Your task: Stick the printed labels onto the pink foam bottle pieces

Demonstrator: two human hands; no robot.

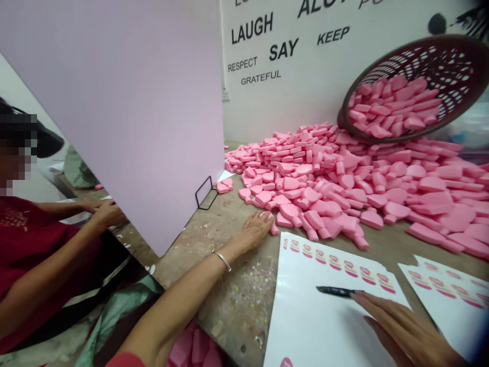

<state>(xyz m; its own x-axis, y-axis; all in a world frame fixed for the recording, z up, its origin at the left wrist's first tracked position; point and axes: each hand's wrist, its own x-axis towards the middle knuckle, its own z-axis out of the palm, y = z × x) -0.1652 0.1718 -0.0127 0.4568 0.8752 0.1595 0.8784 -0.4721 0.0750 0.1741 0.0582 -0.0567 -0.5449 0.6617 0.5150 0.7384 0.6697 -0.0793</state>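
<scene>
My left hand (pixel 257 227) reaches to the near edge of a heap of pink pieces (pixel 298 181), fingers stretched out. Its fingertips rest on or beside one pink piece (pixel 274 229); the thumb side is partly hidden. The pieces are smooth, each with a wide body and a narrower stub. Low on the right, my right hand (pixel 403 326) holds a slim black pen-like tool (pixel 336 291) at its fingertips, above a white sticker sheet (pixel 313 316). A row of pink and cream stickers runs along the sheet's top edge.
More sticker sheets (pixel 446 295) lie at the right. A tipped brown basket (pixel 393 56) spills pink pieces at the back. A tall pale panel (pixel 153 117) and a black wire stand (pixel 206 193) are at the left. Beyond the panel, a co-worker in a red shirt (pixel 30 255) works with both hands.
</scene>
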